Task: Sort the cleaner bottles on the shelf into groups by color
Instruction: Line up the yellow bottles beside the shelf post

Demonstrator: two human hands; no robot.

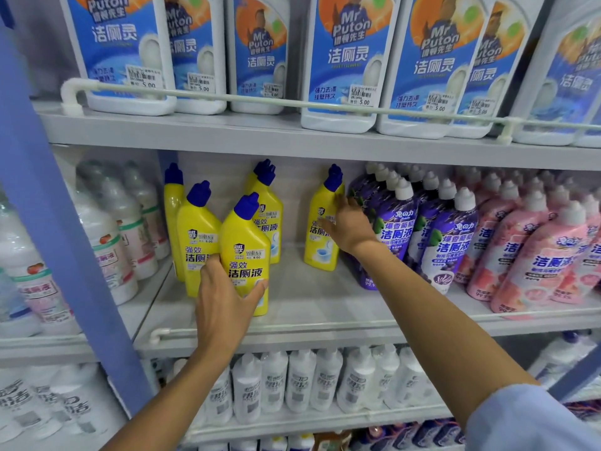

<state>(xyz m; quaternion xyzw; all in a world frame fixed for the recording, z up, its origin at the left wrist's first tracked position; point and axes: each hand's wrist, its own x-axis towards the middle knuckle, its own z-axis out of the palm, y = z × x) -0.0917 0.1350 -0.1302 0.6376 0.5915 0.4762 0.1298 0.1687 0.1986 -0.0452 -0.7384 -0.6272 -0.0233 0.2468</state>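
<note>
left hand (224, 297): wrapped round the lower half of the front yellow bottle (245, 252), thumb on one side and fingers on the other. A firm hold, by the looks of it.

front yellow bottle: stood upright near the edge of the middle shelf (325, 307), pressed up against the yellow cluster (195, 236) behind it.

yellow cluster: three more blue-capped bottles are packed together on the left part of the bay, so four are counted with the held one.

right hand (349, 222): stretched further back, thumb laid across the front label of the stray yellow (322, 236), fingers tucked round the side facing the purple ones. It's gripped, not just touched.

stray yellow: stood apart from the cluster with a bare gap between them, and parked right against the purple row (396, 229).

purple row: already bunched together, white caps lined up front to back.

pink row (536, 255): grouped just right of the purple, nothing mixed in as far as can be seen.

white bottles (107, 229): kept in the next bay to the left.

progress: mostly done, I'd say. Purple and pink are sorted, yellow is nearly gathered. What's left is probably that one stray being slid over to its cluster.
</note>
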